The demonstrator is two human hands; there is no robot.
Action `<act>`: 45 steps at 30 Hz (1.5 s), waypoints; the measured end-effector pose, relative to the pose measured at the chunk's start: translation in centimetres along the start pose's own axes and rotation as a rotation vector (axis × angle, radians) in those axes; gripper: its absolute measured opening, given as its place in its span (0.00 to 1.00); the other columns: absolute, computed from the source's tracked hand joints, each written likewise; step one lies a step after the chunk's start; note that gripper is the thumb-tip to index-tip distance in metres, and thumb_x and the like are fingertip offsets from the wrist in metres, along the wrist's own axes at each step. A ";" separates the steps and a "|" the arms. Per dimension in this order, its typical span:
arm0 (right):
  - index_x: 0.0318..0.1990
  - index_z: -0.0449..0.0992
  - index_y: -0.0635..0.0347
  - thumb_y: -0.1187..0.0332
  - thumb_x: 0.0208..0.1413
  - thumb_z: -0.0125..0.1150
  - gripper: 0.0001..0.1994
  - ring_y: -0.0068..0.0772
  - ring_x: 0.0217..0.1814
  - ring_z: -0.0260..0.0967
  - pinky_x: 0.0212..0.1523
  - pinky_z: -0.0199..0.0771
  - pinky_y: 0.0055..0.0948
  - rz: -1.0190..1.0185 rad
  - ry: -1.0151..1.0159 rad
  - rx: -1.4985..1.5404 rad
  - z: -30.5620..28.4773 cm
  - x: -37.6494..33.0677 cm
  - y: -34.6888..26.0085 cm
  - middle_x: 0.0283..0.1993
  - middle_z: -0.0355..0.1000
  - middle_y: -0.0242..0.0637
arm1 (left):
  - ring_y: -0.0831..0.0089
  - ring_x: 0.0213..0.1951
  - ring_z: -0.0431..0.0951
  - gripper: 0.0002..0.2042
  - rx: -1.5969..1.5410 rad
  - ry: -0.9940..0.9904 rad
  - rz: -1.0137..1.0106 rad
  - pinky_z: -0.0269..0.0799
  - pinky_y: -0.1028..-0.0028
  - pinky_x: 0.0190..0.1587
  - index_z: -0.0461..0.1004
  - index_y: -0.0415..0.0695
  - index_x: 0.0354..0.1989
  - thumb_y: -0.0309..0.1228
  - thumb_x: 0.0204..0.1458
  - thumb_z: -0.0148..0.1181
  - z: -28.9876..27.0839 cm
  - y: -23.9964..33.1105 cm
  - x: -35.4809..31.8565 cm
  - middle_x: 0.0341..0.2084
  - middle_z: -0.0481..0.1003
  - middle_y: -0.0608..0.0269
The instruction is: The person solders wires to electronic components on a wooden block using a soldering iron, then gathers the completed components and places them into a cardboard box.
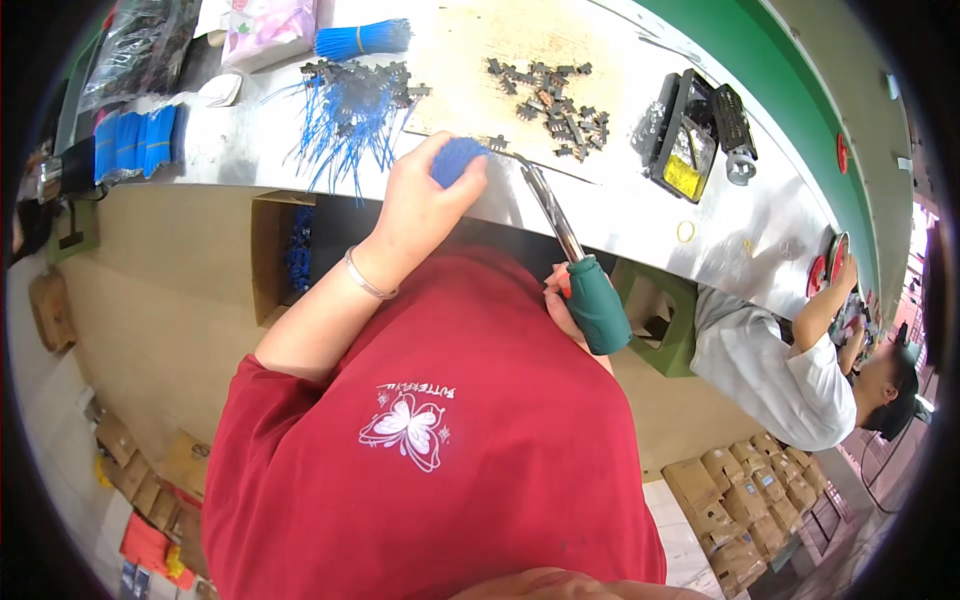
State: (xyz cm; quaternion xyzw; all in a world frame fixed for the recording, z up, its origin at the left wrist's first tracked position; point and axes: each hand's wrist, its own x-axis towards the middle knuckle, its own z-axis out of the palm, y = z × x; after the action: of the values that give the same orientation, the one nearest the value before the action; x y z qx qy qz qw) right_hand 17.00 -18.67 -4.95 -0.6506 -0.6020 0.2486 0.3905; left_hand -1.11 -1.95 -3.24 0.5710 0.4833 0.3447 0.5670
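My left hand [420, 205] is closed around a bundle of blue wires [458, 162], whose cut ends face up at the table's near edge. In my right hand [560, 302] is a soldering iron [598, 305] with a thick green handle. Its metal shaft slants up and left, and the thin tip comes close to a small black part [497, 143] beside the wire bundle; whether they touch I cannot tell. Several loose black parts [560, 105] lie on the worn board [460, 60] beyond. Left of it, black parts [365, 85] with blue wires attached form a pile.
More blue wire bundles [362, 39] lie on the metal table [240, 140]. At right are a black tray with a yellow sponge [684, 175] and a yellow rubber band [686, 231]. A person in a white shirt [775, 365] works farther right. Cardboard boxes [745, 500] stand on the floor.
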 end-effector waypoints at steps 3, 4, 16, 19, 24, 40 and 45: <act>0.29 0.75 0.54 0.80 0.36 0.62 0.11 0.36 0.34 0.73 0.36 0.74 0.30 0.143 0.000 -0.035 0.1 -0.6 0.4 0.29 0.74 0.31 | 0.87 0.22 0.66 0.06 0.023 0.033 -0.018 0.61 0.81 0.24 0.72 0.39 0.29 0.27 0.55 0.60 0.3 0.0 0.1 0.18 0.70 0.73; 0.29 0.75 0.54 0.80 0.36 0.62 0.11 0.36 0.34 0.73 0.36 0.74 0.30 0.211 -0.018 -0.026 0.1 -0.7 0.4 0.30 0.74 0.31 | 0.87 0.22 0.66 0.06 0.022 0.036 -0.020 0.61 0.81 0.24 0.72 0.39 0.29 0.27 0.55 0.60 0.4 0.0 0.2 0.18 0.70 0.73; 0.28 0.77 0.50 0.77 0.38 0.62 0.09 0.35 0.34 0.73 0.36 0.75 0.31 0.117 0.026 -0.066 0.1 0.3 -0.6 0.30 0.74 0.31 | 0.87 0.20 0.64 0.08 0.155 0.085 -0.057 0.60 0.79 0.22 0.72 0.37 0.28 0.28 0.53 0.61 0.6 -0.3 0.2 0.16 0.69 0.71; 0.29 0.77 0.49 0.77 0.38 0.62 0.09 0.35 0.33 0.73 0.36 0.74 0.31 0.175 -0.007 -0.028 0.1 0.2 -0.3 0.30 0.74 0.30 | 0.86 0.21 0.64 0.08 0.112 0.112 0.013 0.60 0.78 0.22 0.71 0.37 0.27 0.28 0.53 0.61 0.8 -0.3 0.2 0.16 0.69 0.71; 0.28 0.78 0.50 0.77 0.39 0.62 0.08 0.36 0.31 0.72 0.34 0.73 0.30 0.188 -0.005 -0.006 0.3 -0.1 0.3 0.30 0.74 0.30 | 0.87 0.22 0.64 0.08 0.090 0.115 0.018 0.61 0.78 0.22 0.71 0.36 0.27 0.28 0.53 0.61 0.9 -0.4 0.2 0.17 0.70 0.69; 0.26 0.77 0.52 0.78 0.42 0.62 0.06 0.33 0.29 0.71 0.33 0.73 0.27 0.188 0.003 0.004 0.7 -0.7 1.2 0.27 0.74 0.30 | 0.56 0.22 0.75 0.10 0.105 0.091 -0.036 0.70 0.66 0.28 0.70 0.33 0.27 0.29 0.51 0.61 0.7 0.1 0.1 0.21 0.73 0.43; 0.27 0.77 0.52 0.78 0.41 0.62 0.07 0.32 0.29 0.72 0.32 0.73 0.27 0.205 -0.046 -0.034 0.7 -0.8 1.7 0.27 0.75 0.29 | 0.55 0.22 0.75 0.11 0.116 0.100 -0.046 0.70 0.66 0.27 0.70 0.33 0.26 0.30 0.51 0.60 0.9 0.0 0.1 0.20 0.73 0.43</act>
State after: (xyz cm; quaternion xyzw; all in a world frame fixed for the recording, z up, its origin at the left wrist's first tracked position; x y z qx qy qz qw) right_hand 17.34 -19.27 -6.81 -0.7093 -0.5454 0.2920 0.3380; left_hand -0.28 -2.12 -3.40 0.5737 0.5434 0.3308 0.5159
